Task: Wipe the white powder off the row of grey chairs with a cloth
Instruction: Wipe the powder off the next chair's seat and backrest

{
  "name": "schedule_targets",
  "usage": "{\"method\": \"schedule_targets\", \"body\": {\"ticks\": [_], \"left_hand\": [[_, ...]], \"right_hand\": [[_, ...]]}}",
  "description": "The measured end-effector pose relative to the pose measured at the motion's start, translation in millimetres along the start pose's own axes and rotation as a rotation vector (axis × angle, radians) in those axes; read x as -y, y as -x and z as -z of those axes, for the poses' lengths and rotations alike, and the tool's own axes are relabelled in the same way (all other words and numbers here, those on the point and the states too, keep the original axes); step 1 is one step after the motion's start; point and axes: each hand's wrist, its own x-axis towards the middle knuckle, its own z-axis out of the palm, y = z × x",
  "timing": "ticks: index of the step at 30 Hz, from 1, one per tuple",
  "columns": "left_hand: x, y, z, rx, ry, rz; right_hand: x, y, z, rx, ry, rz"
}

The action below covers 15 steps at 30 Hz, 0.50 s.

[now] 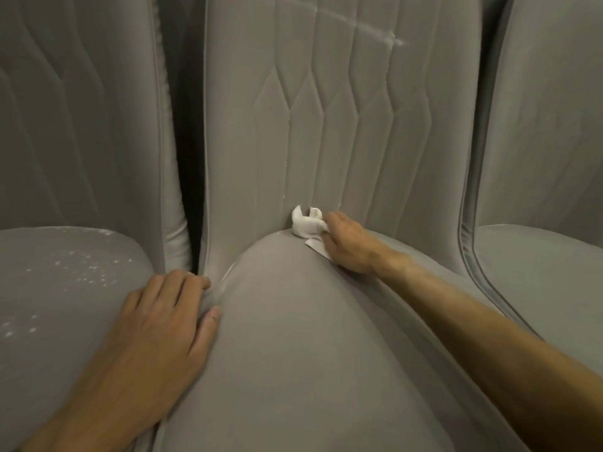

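A row of grey padded chairs fills the view, seen from above, with dark gaps between their backs. The middle chair [293, 347] has a rounded seat and a stitched backrest [329, 125] rising behind it. The cloth [306, 225] is small, white and crumpled, lying in the crease where that seat meets the backrest. Its long axis runs from the crease at upper left down to the lower right, where a flat corner slips under the right hand [350, 246]. That hand's fingers curl round the cloth and hold it, though the exact grip is hard to see, perhaps a pinch with the thumb. The left hand [163, 318] holds nothing and rests palm down on the seat's left edge, with relaxed fingers. White powder [81, 265] speckles the left chair [49, 337]. A powder streak [368, 27] crosses the backrest high up. The right chair [538, 272] stands just beside.
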Motion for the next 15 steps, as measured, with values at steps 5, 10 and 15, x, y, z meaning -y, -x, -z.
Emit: {"method": "schedule_targets", "body": {"ticks": [5,10,15], "left_hand": [[-2.5,-1.8,1.5,-0.015,0.011,0.011],[-1.3,0.1,0.4,-0.013,0.010,0.000],[-0.2,-0.5,-1.2,-0.035,-0.023,-0.013]], "right_hand": [[-22.2,3.8,3.5,-0.114,0.020,-0.242],[41.6,-8.6,-24.1,-0.068,-0.065,-0.022],[22.7,-6.6,-14.3,-0.117,-0.061,-0.111]]}}
